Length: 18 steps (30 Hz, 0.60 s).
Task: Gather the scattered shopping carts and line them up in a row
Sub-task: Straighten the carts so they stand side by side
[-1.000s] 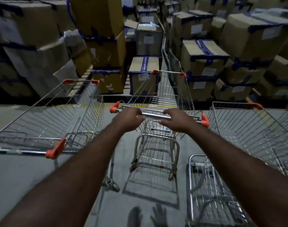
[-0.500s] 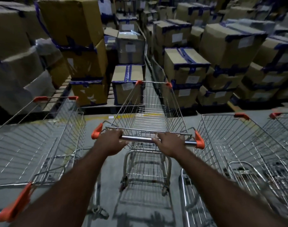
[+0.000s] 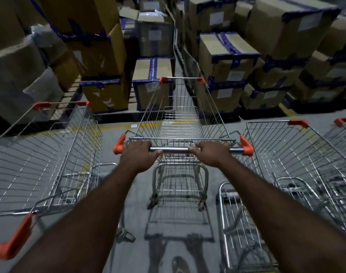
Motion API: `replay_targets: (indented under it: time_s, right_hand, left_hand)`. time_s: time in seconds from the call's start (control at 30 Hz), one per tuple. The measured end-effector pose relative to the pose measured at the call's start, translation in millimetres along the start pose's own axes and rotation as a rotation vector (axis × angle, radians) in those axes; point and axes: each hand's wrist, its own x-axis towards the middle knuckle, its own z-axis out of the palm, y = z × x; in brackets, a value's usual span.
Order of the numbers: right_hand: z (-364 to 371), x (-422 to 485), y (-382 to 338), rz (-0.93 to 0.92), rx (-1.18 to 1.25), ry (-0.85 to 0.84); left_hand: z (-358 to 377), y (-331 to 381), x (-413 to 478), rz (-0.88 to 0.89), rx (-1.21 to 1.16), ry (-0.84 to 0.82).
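Observation:
A wire shopping cart (image 3: 181, 119) with orange corner caps stands in front of me, nose toward the stacked boxes. My left hand (image 3: 139, 155) grips the left part of its metal handle bar (image 3: 175, 149), and my right hand (image 3: 211, 153) grips the right part. A second cart (image 3: 44, 160) stands parallel on the left, its orange handle end at the lower left. A third cart (image 3: 298, 164) stands parallel on the right. Just the corner of another cart (image 3: 343, 131) shows at the far right edge.
Stacked cardboard boxes (image 3: 227, 62) taped in blue sit on pallets straight ahead, with a narrow gap between the stacks. A yellow floor line (image 3: 148, 125) runs in front of them. The grey floor (image 3: 132, 196) shows between the carts.
The middle cart has rolled forward between the two side carts toward the boxes, and the side carts now lie closer beside me. Both hands stay on the handle.

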Motion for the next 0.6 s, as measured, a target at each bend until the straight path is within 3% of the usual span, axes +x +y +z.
replay_targets:
  time_s: [0.23, 0.4, 0.6]
  right_hand:
    - [8.8, -34.1, -0.7, -0.057, -0.003, -0.008]
    - [10.5, -68.5, 7.5, -0.102, 0.177, -0.085]
    - [32.4, -117.0, 24.6, 0.011, -0.100, 0.074]
  left_hand:
    - [4.7, -1.0, -42.8, -0.017, 0.069, 0.004]
    - [9.1, -7.3, -81.9, -0.034, 0.059, -0.006]
    - [18.4, 8.7, -131.6, -0.041, 0.051, 0.010]
